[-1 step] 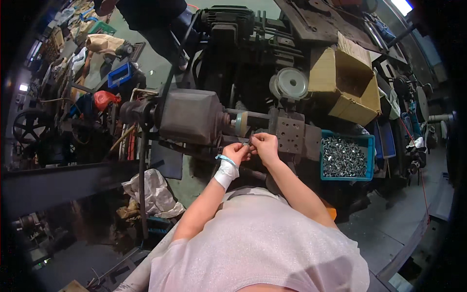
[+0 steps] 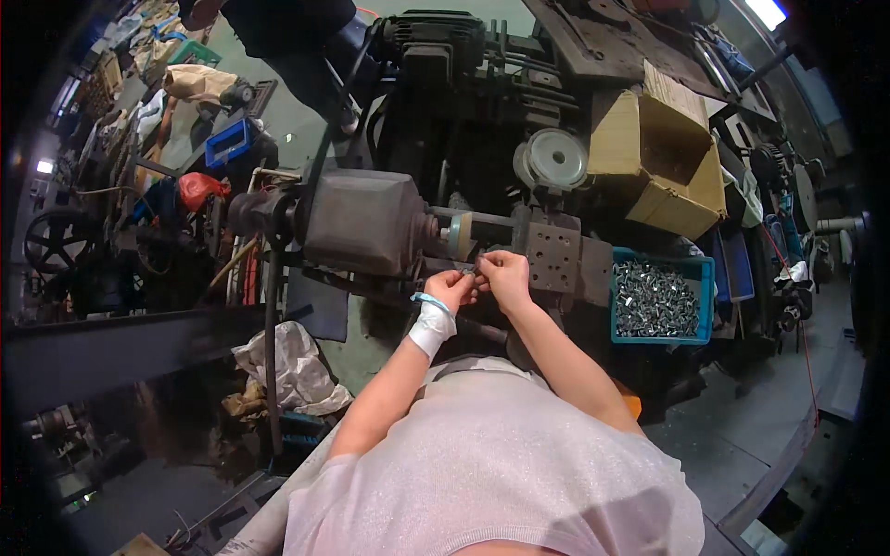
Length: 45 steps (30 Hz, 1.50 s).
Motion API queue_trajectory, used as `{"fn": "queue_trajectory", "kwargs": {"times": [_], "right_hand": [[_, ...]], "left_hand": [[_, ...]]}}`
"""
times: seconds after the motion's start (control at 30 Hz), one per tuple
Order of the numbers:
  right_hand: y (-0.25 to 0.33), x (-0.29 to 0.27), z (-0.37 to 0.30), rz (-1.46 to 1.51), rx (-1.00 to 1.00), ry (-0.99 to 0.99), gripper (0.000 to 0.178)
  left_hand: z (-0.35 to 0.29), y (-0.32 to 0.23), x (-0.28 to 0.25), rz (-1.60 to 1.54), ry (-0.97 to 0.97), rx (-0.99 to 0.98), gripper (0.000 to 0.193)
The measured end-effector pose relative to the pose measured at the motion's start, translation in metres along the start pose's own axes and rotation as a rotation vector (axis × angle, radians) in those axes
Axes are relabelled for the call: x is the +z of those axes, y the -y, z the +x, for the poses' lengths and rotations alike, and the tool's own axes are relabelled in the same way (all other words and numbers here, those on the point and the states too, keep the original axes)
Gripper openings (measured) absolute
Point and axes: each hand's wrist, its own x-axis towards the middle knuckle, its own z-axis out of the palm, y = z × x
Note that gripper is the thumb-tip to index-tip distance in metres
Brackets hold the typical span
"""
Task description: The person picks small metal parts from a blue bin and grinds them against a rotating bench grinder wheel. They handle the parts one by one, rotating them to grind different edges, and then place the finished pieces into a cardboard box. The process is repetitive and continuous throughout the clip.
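My left hand point(image 2: 451, 289), its wrist wrapped in a white band, and my right hand point(image 2: 503, 278) meet fingertip to fingertip in front of the machine. Both are closed in a pinch around something very small, mostly hidden by the fingers; its kind cannot be made out. Just above the fingers is a round grinding wheel point(image 2: 460, 236) with a pale rim, mounted on the spindle of the dark machine head point(image 2: 363, 222). Right of my right hand stands a metal block with several holes point(image 2: 553, 259).
A blue bin point(image 2: 710, 315) full of small shiny metal parts stands to the right. Behind it sits an open cardboard box point(image 2: 677, 204). A round metal disc point(image 2: 558, 159) rises behind the block. A white sack point(image 2: 292, 366) lies at lower left. Someone's dark-trousered leg point(image 2: 297, 42) shows at the top.
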Motion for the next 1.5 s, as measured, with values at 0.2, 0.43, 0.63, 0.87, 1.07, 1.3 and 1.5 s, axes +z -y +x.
{"fn": "queue_trajectory", "kwargs": {"times": [0.2, 0.43, 0.63, 0.87, 1.07, 1.3, 1.5], "right_hand": [[-0.010, 0.006, 0.018, -0.113, -0.115, -0.043, 0.012], [-0.011, 0.009, 0.022, -0.182, -0.174, -0.064, 0.012], [0.000, 0.005, 0.009, 0.031, -0.031, -0.019, 0.015], [0.009, -0.016, -0.020, 0.135, -0.110, 0.190, 0.014], [0.004, -0.011, -0.019, 0.143, -0.065, 0.135, 0.014], [0.008, 0.007, -0.003, 0.035, -0.016, -0.035, 0.014], [-0.009, 0.012, 0.015, -0.081, -0.106, -0.105, 0.011]], "left_hand": [[0.011, 0.005, 0.003, -0.131, -0.106, -0.004, 0.015], [0.012, 0.004, 0.005, -0.153, -0.127, 0.021, 0.014], [0.000, -0.003, 0.008, -0.166, -0.085, -0.004, 0.016], [-0.024, -0.010, -0.006, -0.488, 0.192, -0.294, 0.027], [-0.017, -0.009, -0.004, -0.419, 0.199, -0.181, 0.018], [0.005, 0.010, -0.003, -0.251, -0.057, -0.050, 0.011], [0.012, 0.014, 0.000, -0.296, -0.127, -0.008, 0.012]]}}
